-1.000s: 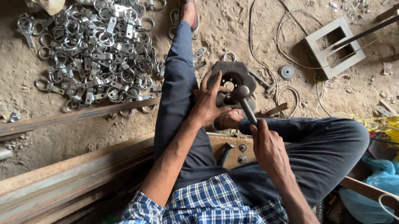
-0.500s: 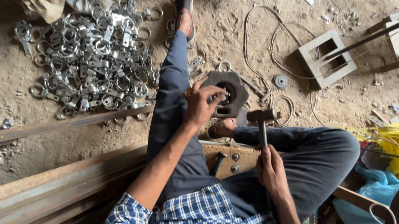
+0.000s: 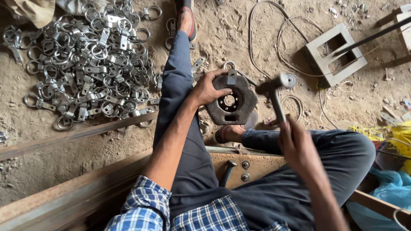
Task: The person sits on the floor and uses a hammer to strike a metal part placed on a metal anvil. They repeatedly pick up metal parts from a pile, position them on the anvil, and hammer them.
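Watching from the head camera, I see the right hand (image 3: 297, 146) has lifted the hammer (image 3: 273, 92): half a second ago its head sat low, close over the near edge of the disc, and now it stands raised to the right of the disc (image 3: 231, 100), clear of it, the handle running down into a closed fist. The left hand (image 3: 207, 88) has stayed put, fingers curled over the disc's left rim and pinching it steady on the dirt floor, between the outstretched left leg and the bent right one. A small metal tab (image 3: 232, 76) sits at the disc's far edge, upright as far as I can tell. I judge this to be the top of a swing, with the work on the disc in mid-course rather than finished. The pile of rings (image 3: 85, 65) lies far left, untouched and well apart from both hands. A grey square frame (image 3: 336, 52) sits far right with loose wire (image 3: 262, 28) looping beside it, and the steel beam (image 3: 61, 137) runs across near left.
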